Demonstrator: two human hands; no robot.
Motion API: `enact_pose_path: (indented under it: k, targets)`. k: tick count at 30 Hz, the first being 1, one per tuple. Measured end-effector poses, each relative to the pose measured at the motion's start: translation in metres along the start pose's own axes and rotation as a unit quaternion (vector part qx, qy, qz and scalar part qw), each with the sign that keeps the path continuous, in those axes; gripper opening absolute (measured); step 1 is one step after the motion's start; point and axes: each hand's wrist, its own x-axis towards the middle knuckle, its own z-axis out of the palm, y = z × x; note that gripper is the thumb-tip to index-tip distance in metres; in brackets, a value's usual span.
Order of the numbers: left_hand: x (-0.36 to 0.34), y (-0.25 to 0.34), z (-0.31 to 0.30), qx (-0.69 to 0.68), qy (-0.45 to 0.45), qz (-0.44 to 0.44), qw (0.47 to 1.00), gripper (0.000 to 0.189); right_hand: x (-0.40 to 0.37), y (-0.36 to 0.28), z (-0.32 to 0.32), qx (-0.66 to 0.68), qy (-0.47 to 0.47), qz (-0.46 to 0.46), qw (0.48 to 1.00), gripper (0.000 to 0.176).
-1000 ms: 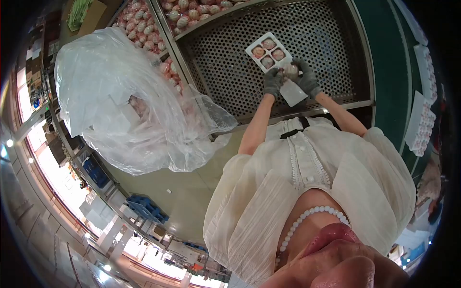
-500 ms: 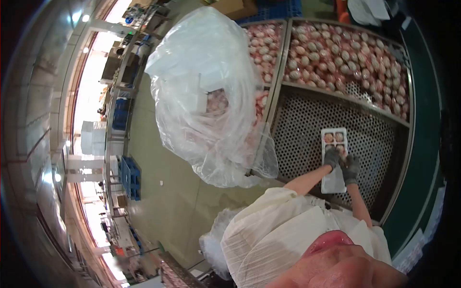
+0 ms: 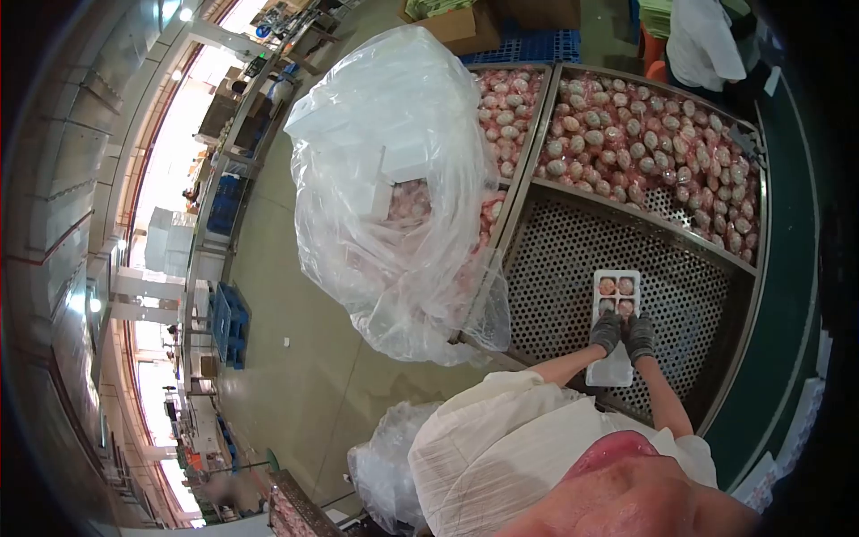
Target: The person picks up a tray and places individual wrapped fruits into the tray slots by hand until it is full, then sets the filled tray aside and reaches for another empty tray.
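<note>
A narrow white foam tray point(image 3: 612, 370) with square compartments lies on the perforated metal surface point(image 3: 552, 268) in front of me. Round pinkish wrapped eggs point(image 3: 625, 286) fill the compartments at its far end. My left hand point(image 3: 606, 333), in a dark grey glove, is over the tray's left side, its fingertips closed at an egg in the second row. Beside it my right hand point(image 3: 639, 339), gloved alike, has its fingers curled at the egg on the right. The hands cover the tray's middle compartments. The near end of the tray is a plain white part.
Beyond a metal divider, a bin holds many wrapped eggs point(image 3: 650, 143). A big clear plastic bag point(image 3: 394, 116) with white foam trays stands on the left. Cardboard boxes point(image 3: 461, 30) are behind. A person's white garment point(image 3: 704, 45) shows at the far right, above a green surface point(image 3: 792, 224).
My view has tilted, so the bins sit lower in it. My hands have moved slightly apart on the tray, and both second-row eggs now show more clearly.
</note>
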Motion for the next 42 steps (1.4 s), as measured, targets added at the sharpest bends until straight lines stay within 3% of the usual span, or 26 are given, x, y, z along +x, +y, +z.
enact_pose_path:
  k: [3,5,6,8,9,10,12,13,14,16,17,18,20,22,24,27,29,32,33,34,35,38,40,42]
  targets:
    - [0.004,-0.015,0.021,-0.026,0.081,-0.037,0.996,0.018,-0.008,-0.007,0.001,-0.014,-0.023,-0.034,0.999,0.025]
    - [0.003,-0.015,0.016,-0.038,0.112,0.025,0.993,0.017,-0.019,-0.007,-0.002,-0.021,0.14,-0.059,0.988,0.031]
    - [0.004,-0.014,0.014,-0.039,0.114,0.025,0.992,0.017,-0.023,-0.005,-0.005,-0.023,0.141,-0.061,0.988,0.031]
    - [0.002,0.014,-0.022,-0.005,-0.052,-0.054,0.997,0.02,-0.029,-0.001,-0.019,0.124,0.022,-0.028,0.992,0.036]
    - [0.005,0.008,-0.014,-0.007,-0.048,-0.056,0.997,0.02,-0.027,-0.001,-0.013,0.035,0.041,-0.015,0.998,0.028]
    - [0.006,-0.002,0.0,0.039,-0.061,-0.029,0.997,0.021,-0.022,-0.002,-0.015,0.034,0.037,-0.018,0.999,0.028]
    - [0.002,-0.021,0.02,0.088,-0.077,-0.005,0.993,0.023,-0.009,-0.009,-0.019,0.227,-0.073,0.108,0.965,0.023]
    - [0.0,-0.026,0.027,0.106,0.004,0.047,0.993,0.023,-0.009,-0.008,-0.014,0.228,-0.074,0.108,0.965,0.023]
    - [-0.003,-0.018,0.023,0.12,0.087,0.098,0.984,0.023,-0.006,-0.002,-0.006,0.188,-0.06,0.077,0.977,0.021]
    - [-0.012,0.002,0.0,0.085,0.056,0.087,0.991,0.022,-0.002,0.009,0.004,0.103,-0.031,0.013,0.994,0.019]
    - [-0.014,0.019,-0.022,0.029,-0.006,0.05,0.998,0.023,-0.017,-0.001,-0.011,0.098,0.04,0.006,0.994,0.019]
    - [-0.014,0.026,-0.032,-0.026,-0.068,0.012,0.997,0.023,-0.012,-0.003,-0.014,0.096,0.042,0.002,0.994,0.019]
    - [0.0,-0.006,0.01,-0.006,-0.042,-0.028,0.999,0.02,-0.007,-0.011,-0.014,0.017,0.012,0.029,0.999,0.02]
    - [-0.002,-0.014,0.011,0.032,0.034,0.051,0.998,0.02,-0.005,-0.017,-0.008,-0.018,-0.007,0.042,0.999,0.02]
    - [0.002,-0.009,0.004,0.033,-0.009,0.033,0.999,0.021,-0.002,-0.014,-0.006,-0.099,-0.027,-0.042,0.994,0.021]
    - [-0.003,-0.002,0.002,0.054,-0.003,0.067,0.996,0.021,-0.011,-0.022,-0.01,-0.078,0.003,-0.035,0.996,0.021]
    - [-0.01,-0.005,0.008,0.009,0.056,0.079,0.995,0.022,-0.011,-0.026,-0.014,-0.066,0.024,-0.034,0.997,0.02]
    - [-0.014,-0.001,-0.004,-0.043,-0.007,0.06,0.997,0.026,-0.017,-0.015,-0.013,-0.01,0.04,0.02,0.999,0.019]
    - [-0.026,0.024,-0.04,-0.031,-0.05,0.053,0.997,0.029,-0.017,0.004,0.002,0.152,0.034,-0.018,0.988,0.019]
    - [-0.024,0.019,-0.034,-0.029,-0.044,0.05,0.997,0.029,-0.015,0.011,0.01,0.31,0.023,-0.057,0.949,0.019]
    - [-0.025,0.014,-0.023,0.02,-0.043,0.041,0.998,0.03,-0.019,-0.005,-0.016,0.082,-0.008,0.0,0.997,0.019]
    - [-0.021,0.001,-0.008,0.072,-0.03,0.036,0.996,0.028,-0.009,-0.008,-0.002,-0.01,0.018,-0.012,1.0,0.019]
    - [-0.011,-0.004,-0.006,0.06,-0.109,0.034,0.992,0.022,-0.01,-0.018,-0.013,0.012,0.018,-0.016,1.0,0.018]
    - [-0.011,-0.006,-0.008,0.059,-0.109,0.051,0.991,0.019,-0.014,-0.029,-0.032,-0.019,-0.01,-0.042,0.999,0.018]
